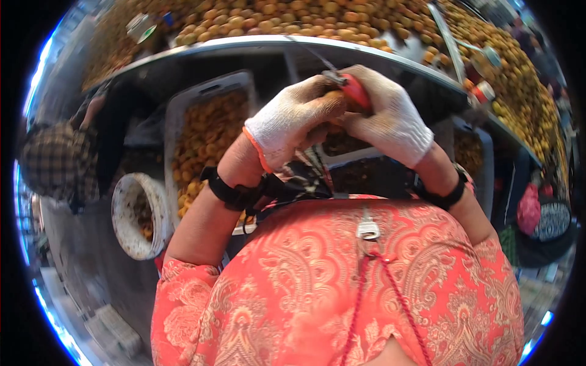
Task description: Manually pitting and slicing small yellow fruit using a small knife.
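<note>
Both my hands wear white knitted gloves with brown-stained fingers and meet above the crates. My right hand (384, 116) grips a red-handled cutting tool (356, 91), whose metal part points up and left. The fingers of my left hand (297, 114) curl around what looks like an apricot, mostly hidden between the gloves. Below and left of them stands a white plastic crate (169, 123) of orange apricot halves (206, 132). Another pale container (343, 158) with dark fruit pieces lies under my hands, partly covered by them.
A metal-edged table (256, 40) heaped with whole apricots (274, 18) curves across the front. On the left, a stained white bucket (121, 219) holds scraps near a person in a checked garment (59, 160). Another crate (486, 160) is at right, near a person's dark cap (545, 247).
</note>
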Available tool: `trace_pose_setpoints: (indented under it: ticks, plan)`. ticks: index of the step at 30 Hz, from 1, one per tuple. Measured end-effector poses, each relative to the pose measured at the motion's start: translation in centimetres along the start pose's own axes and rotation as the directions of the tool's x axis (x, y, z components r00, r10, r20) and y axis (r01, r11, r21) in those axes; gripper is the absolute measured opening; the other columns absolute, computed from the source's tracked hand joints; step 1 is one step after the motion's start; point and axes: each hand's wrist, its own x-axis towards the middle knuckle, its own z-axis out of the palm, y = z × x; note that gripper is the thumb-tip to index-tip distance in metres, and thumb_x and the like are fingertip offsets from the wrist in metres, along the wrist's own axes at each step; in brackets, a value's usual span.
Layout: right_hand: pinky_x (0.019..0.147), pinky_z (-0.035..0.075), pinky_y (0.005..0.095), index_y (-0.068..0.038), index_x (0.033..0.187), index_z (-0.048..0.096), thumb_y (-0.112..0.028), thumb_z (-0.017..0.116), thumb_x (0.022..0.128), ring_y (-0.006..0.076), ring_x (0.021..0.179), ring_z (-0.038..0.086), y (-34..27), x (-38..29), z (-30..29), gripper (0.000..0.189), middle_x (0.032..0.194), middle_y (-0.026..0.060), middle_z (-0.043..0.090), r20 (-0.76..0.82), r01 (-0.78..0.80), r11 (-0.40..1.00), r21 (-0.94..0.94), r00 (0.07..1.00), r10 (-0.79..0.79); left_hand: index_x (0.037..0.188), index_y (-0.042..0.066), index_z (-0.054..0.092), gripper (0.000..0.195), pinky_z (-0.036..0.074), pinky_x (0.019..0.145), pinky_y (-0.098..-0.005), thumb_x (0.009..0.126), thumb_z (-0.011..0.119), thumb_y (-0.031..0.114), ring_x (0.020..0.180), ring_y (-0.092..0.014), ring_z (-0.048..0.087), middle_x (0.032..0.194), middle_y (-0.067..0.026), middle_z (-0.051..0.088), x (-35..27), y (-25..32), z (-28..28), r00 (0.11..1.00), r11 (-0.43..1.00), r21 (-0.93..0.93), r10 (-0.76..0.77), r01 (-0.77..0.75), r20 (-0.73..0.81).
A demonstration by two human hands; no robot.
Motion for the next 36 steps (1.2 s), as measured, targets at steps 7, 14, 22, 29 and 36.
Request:
trace_pose_setpoints:
  ticks: [7,14,22,29,36]
  plan:
    - [0.046,0.038,0.0165,-0.001,0.104,0.068,-0.029,0.054,0.1,0.006,0.054,0.052,0.4,-2.0,-4.0,0.032,0.08,0.0023,0.063,-0.32,-0.019,0.859,0.511,0.924,0.211,0.125,0.002,0.055,0.036,0.052,0.069,-0.0274,0.093,0.062,0.016,0.082,-0.019,0.064,0.104,-0.0133,0.065,2.4,-2.1,3.3,0.994,0.827,-0.56,0.005,0.058,0.11]
    - [0.046,0.042,0.0188,-0.002,0.103,0.068,-0.025,0.062,0.098,0.0061,0.055,0.055,-1.4,-4.3,-7.0,0.024,0.085,0.004,0.067,-0.453,0.074,0.907,0.416,0.881,0.136,0.127,0.004,0.049,0.043,0.05,0.062,-0.0302,0.086,0.061,0.006,0.075,-0.02,0.062,0.105,-0.0176,0.06,3.3,-1.6,5.9,0.986,0.787,-0.614,0.146,-0.064,0.085]
    - [0.05,0.045,0.0197,-0.004,0.097,0.066,-0.021,0.071,0.093,0.0036,0.059,0.057,-1.2,-6.3,-7.6,0.019,0.073,-0.001,0.063,-0.348,-0.006,0.813,0.583,0.902,0.256,0.122,-0.001,0.05,0.038,0.049,0.052,-0.0254,0.085,0.06,0.002,0.062,-0.016,0.061,0.102,-0.0172,0.065,3.9,-1.0,8.6,0.994,0.882,-0.47,0.064,-0.016,0.084]
    - [0.054,0.047,0.02,-0.002,0.102,0.071,-0.022,0.069,0.094,0.0046,0.062,0.059,-0.1,-6.6,-7.0,0.021,0.077,0.001,0.068,-0.353,-0.082,0.796,0.6,0.866,0.355,0.121,0.005,0.052,0.037,0.035,0.043,-0.0171,0.086,0.061,-0.003,0.05,-0.005,0.046,0.09,-0.0038,0.061,4.3,-1.0,10.3,0.995,0.928,-0.359,0.092,-0.102,-0.045]
    - [0.054,0.05,0.0203,-0.001,0.094,0.071,-0.02,0.067,0.096,0.0072,0.064,0.064,0.4,-5.8,-5.7,0.02,0.078,0.0036,0.07,-0.424,0.064,0.624,0.779,0.787,0.448,0.121,0.01,0.051,0.039,0.033,0.041,-0.0174,0.086,0.061,-0.003,0.048,-0.004,0.042,0.09,-0.0022,0.059,3.8,-1.1,11.9,0.986,0.871,-0.471,0.082,-0.142,-0.146]
